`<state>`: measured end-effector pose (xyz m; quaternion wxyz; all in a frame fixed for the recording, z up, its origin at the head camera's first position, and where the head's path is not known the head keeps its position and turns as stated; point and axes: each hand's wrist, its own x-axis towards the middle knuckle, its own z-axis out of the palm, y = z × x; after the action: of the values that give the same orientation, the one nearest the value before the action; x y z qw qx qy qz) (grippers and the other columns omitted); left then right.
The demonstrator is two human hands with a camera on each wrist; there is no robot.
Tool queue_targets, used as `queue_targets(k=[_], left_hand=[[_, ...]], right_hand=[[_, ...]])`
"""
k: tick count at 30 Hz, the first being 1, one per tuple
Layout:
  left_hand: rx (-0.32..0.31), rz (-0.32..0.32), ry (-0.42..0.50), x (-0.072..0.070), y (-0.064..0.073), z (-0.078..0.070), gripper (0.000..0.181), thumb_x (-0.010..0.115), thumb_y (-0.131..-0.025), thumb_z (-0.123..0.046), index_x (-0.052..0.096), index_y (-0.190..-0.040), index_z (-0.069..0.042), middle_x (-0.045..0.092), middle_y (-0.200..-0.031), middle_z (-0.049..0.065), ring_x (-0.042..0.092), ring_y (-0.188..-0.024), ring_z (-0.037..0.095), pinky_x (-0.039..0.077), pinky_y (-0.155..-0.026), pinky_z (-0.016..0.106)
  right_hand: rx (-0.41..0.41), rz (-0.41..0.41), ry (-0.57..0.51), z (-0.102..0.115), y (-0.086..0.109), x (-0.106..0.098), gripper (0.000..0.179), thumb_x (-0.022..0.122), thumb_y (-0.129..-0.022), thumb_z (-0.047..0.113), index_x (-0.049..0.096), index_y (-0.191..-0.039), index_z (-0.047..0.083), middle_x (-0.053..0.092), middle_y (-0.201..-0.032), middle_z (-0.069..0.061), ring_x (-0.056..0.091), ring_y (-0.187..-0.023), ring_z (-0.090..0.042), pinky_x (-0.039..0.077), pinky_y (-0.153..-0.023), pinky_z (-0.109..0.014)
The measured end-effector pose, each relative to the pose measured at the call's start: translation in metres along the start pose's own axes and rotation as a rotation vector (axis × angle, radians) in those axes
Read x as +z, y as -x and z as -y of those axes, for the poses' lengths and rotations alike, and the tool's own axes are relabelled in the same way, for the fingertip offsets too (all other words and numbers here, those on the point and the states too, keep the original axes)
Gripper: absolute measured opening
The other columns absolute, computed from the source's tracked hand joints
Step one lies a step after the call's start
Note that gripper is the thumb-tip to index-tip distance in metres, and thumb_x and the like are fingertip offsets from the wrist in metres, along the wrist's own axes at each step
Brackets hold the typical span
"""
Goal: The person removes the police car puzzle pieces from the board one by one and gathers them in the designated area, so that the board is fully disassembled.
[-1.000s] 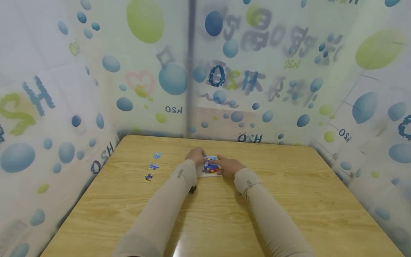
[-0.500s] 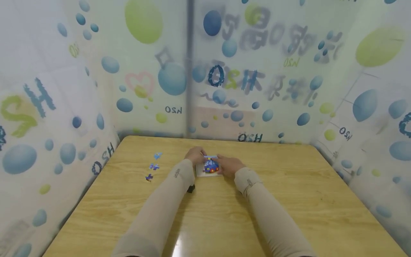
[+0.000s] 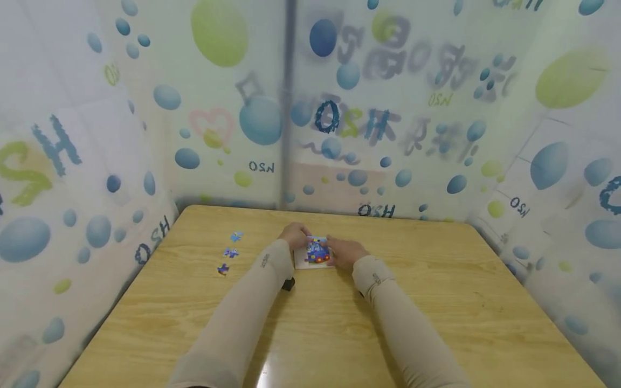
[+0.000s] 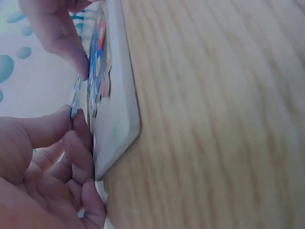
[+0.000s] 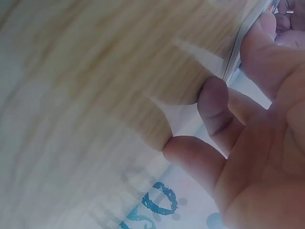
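Presently: left hand [image 3: 295, 236], one, pinching one thin puzzle piece [image 4: 75, 97] between thumb and finger, close to the board's face. Right hand [image 3: 346, 253], one, fingers spread apart, touching the board's right side; a finger lying across the picture one second earlier is now drawn back, baring more of it. Puzzle board [image 3: 302, 262], one, between the hands, bearing one blue vehicle picture [image 3: 317, 253]. Loose pieces [image 3: 230, 253], three, well left of the left hand, unmoved. Wooden table [image 3: 436, 280], one, beneath both hands.
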<state>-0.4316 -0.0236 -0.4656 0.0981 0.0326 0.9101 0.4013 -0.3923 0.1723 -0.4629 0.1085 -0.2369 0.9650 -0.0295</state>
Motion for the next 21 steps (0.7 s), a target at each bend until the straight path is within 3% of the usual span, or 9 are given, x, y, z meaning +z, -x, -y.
queue_targets(k=[4, 8, 15, 21], left_hand=[[0.022, 0.035, 0.046, -0.007, -0.003, 0.006, 0.01, 0.073, -0.094, -0.017, 0.072, -0.098, -0.008, 0.068, -0.104, 0.005, 0.061, -0.094, 0.02, 0.05, -0.082, 0.033], [0.027, 0.052, 0.152, -0.014, -0.003, 0.015, 0.009, 0.072, -0.095, -0.013, 0.073, -0.101, -0.007, 0.068, -0.1, 0.005, 0.062, -0.085, 0.017, 0.05, -0.071, 0.026], [-0.003, 0.047, 0.282, -0.029, 0.011, 0.028, 0.017, 0.073, -0.094, -0.009, 0.073, -0.109, -0.001, 0.071, -0.088, 0.009, 0.063, -0.064, 0.011, 0.052, -0.059, 0.022], [-0.008, 0.019, 0.299, -0.043, 0.017, 0.036, 0.019, 0.074, -0.093, -0.007, 0.072, -0.11, 0.002, 0.071, -0.084, 0.009, 0.064, -0.064, 0.011, 0.054, -0.06, 0.021]], right_hand=[[-0.011, -0.009, -0.006, 0.0, -0.002, 0.001, 0.057, 0.066, -0.099, 0.036, 0.049, -0.151, 0.021, 0.029, -0.164, -0.009, 0.043, -0.142, -0.035, 0.041, -0.111, -0.051], [-0.01, -0.014, -0.013, 0.001, -0.001, 0.001, 0.055, 0.065, -0.1, 0.035, 0.05, -0.15, 0.019, 0.03, -0.164, -0.012, 0.043, -0.142, -0.036, 0.041, -0.111, -0.052], [0.012, -0.011, -0.011, 0.003, 0.001, 0.001, 0.057, 0.066, -0.099, 0.034, 0.047, -0.151, 0.021, 0.03, -0.164, -0.01, 0.041, -0.143, -0.033, 0.039, -0.113, -0.05], [0.0, -0.021, 0.012, 0.005, 0.002, 0.002, 0.058, 0.065, -0.1, 0.033, 0.045, -0.153, 0.02, 0.03, -0.164, -0.009, 0.043, -0.143, -0.032, 0.042, -0.111, -0.049]])
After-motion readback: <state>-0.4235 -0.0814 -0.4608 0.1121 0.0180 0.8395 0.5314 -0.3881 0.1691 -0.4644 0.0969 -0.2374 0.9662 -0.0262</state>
